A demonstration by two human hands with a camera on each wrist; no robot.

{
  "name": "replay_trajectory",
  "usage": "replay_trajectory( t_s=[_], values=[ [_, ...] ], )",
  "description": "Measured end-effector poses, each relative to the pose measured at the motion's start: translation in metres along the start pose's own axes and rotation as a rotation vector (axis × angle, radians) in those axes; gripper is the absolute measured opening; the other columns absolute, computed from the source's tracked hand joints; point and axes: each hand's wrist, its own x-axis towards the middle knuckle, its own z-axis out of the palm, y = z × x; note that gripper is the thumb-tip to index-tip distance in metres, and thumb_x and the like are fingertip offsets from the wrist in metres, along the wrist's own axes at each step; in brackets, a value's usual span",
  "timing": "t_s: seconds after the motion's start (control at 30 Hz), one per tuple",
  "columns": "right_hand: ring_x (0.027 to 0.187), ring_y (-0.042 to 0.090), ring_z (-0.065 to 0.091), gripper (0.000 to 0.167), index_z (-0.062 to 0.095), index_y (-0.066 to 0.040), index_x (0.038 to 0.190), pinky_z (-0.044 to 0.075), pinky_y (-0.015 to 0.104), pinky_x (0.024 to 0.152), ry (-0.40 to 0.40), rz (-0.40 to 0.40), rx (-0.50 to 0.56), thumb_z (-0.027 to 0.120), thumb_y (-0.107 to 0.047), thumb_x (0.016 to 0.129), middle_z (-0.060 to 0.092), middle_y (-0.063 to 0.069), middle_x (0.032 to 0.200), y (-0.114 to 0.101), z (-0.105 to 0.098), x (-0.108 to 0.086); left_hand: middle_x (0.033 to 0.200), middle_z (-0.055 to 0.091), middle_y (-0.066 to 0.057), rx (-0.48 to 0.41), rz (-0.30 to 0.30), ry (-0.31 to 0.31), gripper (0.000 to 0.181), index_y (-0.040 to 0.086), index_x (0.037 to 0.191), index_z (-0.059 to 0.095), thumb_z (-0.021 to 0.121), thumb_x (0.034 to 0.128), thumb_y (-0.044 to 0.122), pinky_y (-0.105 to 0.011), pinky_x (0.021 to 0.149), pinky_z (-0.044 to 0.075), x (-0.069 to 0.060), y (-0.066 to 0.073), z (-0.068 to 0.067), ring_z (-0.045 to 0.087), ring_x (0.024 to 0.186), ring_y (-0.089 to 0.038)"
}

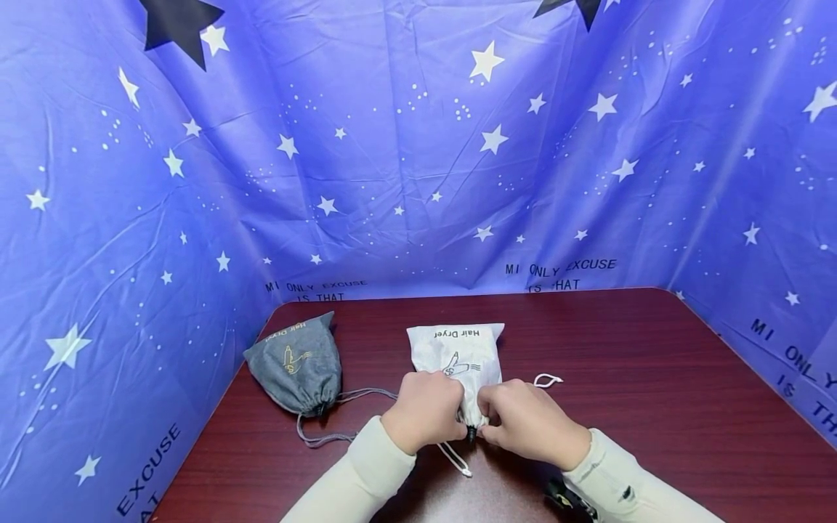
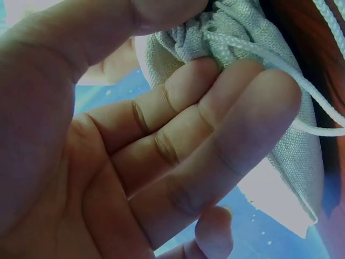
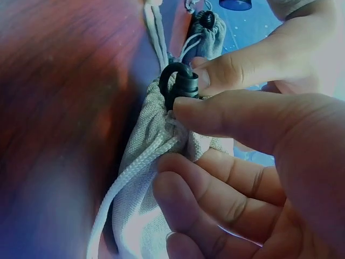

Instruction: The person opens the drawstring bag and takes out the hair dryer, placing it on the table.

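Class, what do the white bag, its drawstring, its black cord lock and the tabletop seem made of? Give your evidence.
White bag: matte woven cloth, perhaps linen-like; crossing threads show close up.
Drawstring: braided cord, cotton or synthetic unclear; plaited strands show.
Black cord lock: probably hard plastic; smooth, slightly shiny, moulded-looking.
Tabletop: wood or wood-look laminate; streaky reddish grain, soft gloss.

From farthest back, the head camera looks forward and down over the table (image 1: pixel 628 356); close-up wrist cameras face the left hand (image 1: pixel 426 408) and right hand (image 1: pixel 535 421), sharing the white bag (image 1: pixel 476 372).
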Motion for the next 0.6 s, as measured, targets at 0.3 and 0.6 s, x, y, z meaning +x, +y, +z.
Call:
replay_trajectory(
  t_s=[0.3, 0.6],
  values=[
    [0.053, -0.002, 0.037, 0.034, 0.054, -0.026, 0.068, 0.033, 0.022, 0.048, 0.015, -0.024, 0.017, 0.087, -0.022, 0.072, 0.038, -0.021, 0.058, -0.001, -0.008, 0.0, 0.053, 0.048, 0.008, 0.007, 0.025, 0.042, 0.045, 0.026, 0.053, 0.048, 0.083, 0.0686, 0.05, -0.039, 0.041, 0.039, 0.0, -0.001, -0.002, 0.048, 0.047, -0.016],
    [0.056, -0.002, 0.038, 0.041, 0.048, -0.031, 0.067, 0.033, 0.021, 0.051, 0.045, -0.031, -0.005, 0.088, -0.024, 0.073, 0.039, -0.02, 0.06, 0.002, -0.017, 0.002, 0.05, 0.043, 0.012, 0.055, 0.033, 0.145, 0.047, 0.028, 0.052, 0.044, 0.081, 0.0698, 0.05, -0.035, 0.039, 0.035, 0.0, -0.002, -0.005, 0.044, 0.044, -0.012]
  ],
)
